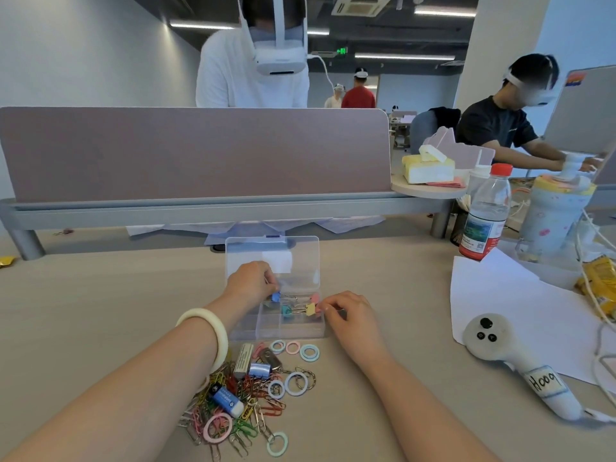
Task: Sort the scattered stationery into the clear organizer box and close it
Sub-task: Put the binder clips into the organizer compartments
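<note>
Left hand [251, 281] pinches blue clip [275, 297], right hand [348, 313] pinches yellow clip [310, 309].

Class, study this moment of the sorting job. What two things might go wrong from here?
One: the binder clips lie crowded together in the box, wire handles crossing; they may tangle or stand up and block the lid. Two: the left hand, pinching the blue clip, reaches over the paper clip pile, so its bracelet might drag clips away.
</note>
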### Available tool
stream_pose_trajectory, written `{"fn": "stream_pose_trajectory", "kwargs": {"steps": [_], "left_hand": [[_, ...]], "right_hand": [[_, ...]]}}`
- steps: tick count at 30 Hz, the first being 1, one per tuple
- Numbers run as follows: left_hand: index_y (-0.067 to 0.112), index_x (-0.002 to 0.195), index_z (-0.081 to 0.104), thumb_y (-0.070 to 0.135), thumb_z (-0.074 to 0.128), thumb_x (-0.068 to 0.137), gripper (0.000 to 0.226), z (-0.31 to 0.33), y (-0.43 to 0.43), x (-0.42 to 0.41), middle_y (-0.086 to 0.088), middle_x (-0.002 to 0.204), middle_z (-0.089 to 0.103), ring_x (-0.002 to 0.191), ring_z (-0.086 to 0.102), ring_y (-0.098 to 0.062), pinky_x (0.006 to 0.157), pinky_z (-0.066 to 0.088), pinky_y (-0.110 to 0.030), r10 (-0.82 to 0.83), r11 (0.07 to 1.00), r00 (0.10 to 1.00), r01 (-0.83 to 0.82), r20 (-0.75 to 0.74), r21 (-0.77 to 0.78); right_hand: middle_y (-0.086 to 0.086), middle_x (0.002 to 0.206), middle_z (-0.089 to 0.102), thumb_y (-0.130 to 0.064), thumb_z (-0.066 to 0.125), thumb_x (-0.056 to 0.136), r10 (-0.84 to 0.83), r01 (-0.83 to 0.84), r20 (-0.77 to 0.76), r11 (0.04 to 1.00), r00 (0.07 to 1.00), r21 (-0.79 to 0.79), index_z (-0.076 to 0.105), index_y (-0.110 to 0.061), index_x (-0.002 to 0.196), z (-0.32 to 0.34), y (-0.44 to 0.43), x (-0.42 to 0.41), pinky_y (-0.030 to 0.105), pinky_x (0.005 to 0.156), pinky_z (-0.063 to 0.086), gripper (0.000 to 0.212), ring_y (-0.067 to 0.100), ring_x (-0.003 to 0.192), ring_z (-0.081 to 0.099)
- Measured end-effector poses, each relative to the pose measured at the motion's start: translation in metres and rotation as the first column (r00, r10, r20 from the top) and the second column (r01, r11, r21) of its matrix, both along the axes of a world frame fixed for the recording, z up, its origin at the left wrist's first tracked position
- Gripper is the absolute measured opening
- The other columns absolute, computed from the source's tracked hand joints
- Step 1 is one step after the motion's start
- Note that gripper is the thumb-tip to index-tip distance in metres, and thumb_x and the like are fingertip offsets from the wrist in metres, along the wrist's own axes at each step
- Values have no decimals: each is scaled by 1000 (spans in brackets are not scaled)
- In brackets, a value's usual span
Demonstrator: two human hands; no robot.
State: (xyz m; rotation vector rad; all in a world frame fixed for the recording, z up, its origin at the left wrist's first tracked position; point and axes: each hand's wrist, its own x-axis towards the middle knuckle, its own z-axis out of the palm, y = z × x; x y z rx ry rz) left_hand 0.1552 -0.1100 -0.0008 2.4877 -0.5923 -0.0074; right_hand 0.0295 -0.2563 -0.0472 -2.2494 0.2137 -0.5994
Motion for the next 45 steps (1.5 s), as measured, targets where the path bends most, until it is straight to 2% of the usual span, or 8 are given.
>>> {"fn": "stream_pose_trajectory", "kwargs": {"steps": [9,14,17,21,29,36,40,45], "left_hand": [[17,66,54,12,64,77,16,-5,-2,-11,-4,80,63,79,59,-24,66,42,-30,19,996,993,-29,113,88],[16,71,60,18,66,78,10,1,24,-26,3,72,62,72,57,-16,64,43,-27,36,991,979,-9,202,-132],[17,73,62,20,69,77,8,1,52,-46,6,70,61,68,56,-12,58,41,-23,-4,982,977,44,212,-182],[19,78,66,18,69,76,3,-13,90,-59,3,82,63,80,56,-16,71,42,-29,-8,985,971,49,237,-168],[13,104,68,13,58,84,22,-34,116,-61,-3,110,67,101,59,-20,94,45,-36,-131,990,960,141,249,-22],[13,105,67,17,59,84,23,-37,120,-64,-1,110,67,101,59,-16,93,45,-31,-142,986,956,160,256,-52],[13,107,66,15,59,84,24,-37,121,-64,-1,112,65,103,58,-16,95,44,-30,-135,986,965,153,227,-66],[13,107,66,15,59,84,24,-39,121,-63,0,112,65,99,59,-14,90,44,-25,-135,985,966,156,222,-79]], "right_hand": [[-5,93,58,-20,61,84,10,-11,-17,999,1000,-39,71,-19,89,-3,0,1,25,85,45,12,17,101,46],[-14,92,56,-28,65,81,0,5,51,995,999,-97,70,-24,92,8,5,-10,22,85,36,13,12,100,45],[-10,94,58,-30,71,75,217,-220,-43,972,975,-82,70,-29,91,21,22,-20,25,87,38,16,10,98,45],[-7,95,56,-31,69,77,452,-505,-263,842,852,-189,68,-32,101,24,50,-25,32,89,43,24,13,97,48],[-9,94,50,-32,70,77,397,-466,-271,840,877,-277,68,-28,104,20,62,-26,28,90,38,28,10,97,43],[-9,84,64,-15,71,75,384,-392,-160,920,910,-21,71,-22,86,24,60,-27,6,69,40,13,-5,74,54],[-8,77,67,-9,71,74,345,-328,-103,933,933,151,68,-26,77,25,58,-26,13,64,44,18,-3,64,55],[0,83,55,-5,62,82,392,-369,-83,906,916,206,61,-39,110,31,45,-24,10,70,43,44,2,69,51]]}}
